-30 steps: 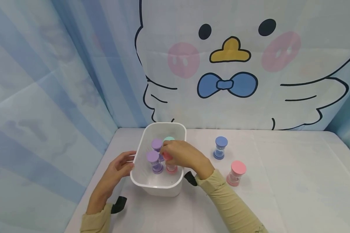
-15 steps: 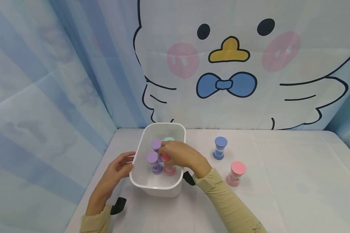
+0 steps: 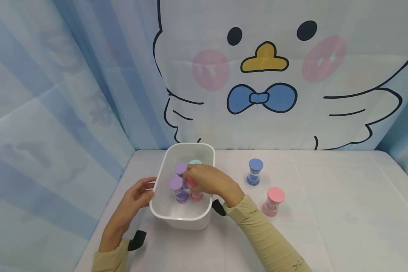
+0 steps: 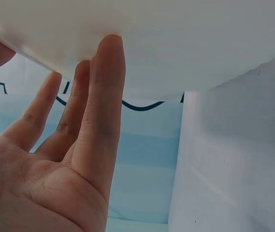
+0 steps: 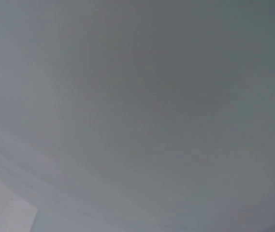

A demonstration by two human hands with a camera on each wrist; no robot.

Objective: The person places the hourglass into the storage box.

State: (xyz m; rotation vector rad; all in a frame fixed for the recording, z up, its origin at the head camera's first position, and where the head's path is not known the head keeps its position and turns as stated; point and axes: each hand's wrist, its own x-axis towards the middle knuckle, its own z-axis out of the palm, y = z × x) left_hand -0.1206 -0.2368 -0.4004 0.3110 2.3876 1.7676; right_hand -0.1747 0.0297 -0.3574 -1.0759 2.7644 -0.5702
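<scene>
In the head view my right hand [image 3: 210,181] reaches into a white plastic bin [image 3: 190,218] and grips a small pink hourglass [image 3: 192,183] by its top. The pink base stands low in the bin; the fingers hide its middle. Close beside it are two purple hourglasses [image 3: 176,184] and the green top of another hourglass [image 3: 195,162], partly covered by my hand. My left hand [image 3: 135,202] rests against the bin's left side. In the left wrist view its extended fingers [image 4: 109,82] touch the outer wall. The right wrist view shows only a blurred pale surface.
To the right of the bin, a blue hourglass [image 3: 254,172] and a second pink hourglass [image 3: 274,201] stand upright on the white-covered table [image 3: 340,211]. A printed curtain [image 3: 258,128] hangs along the table's back edge, and another falls at the left.
The pink hourglass in my right hand has shifted slightly left, closer to the purple ones. My left hand has stayed against the bin. The head view has drifted a little.
</scene>
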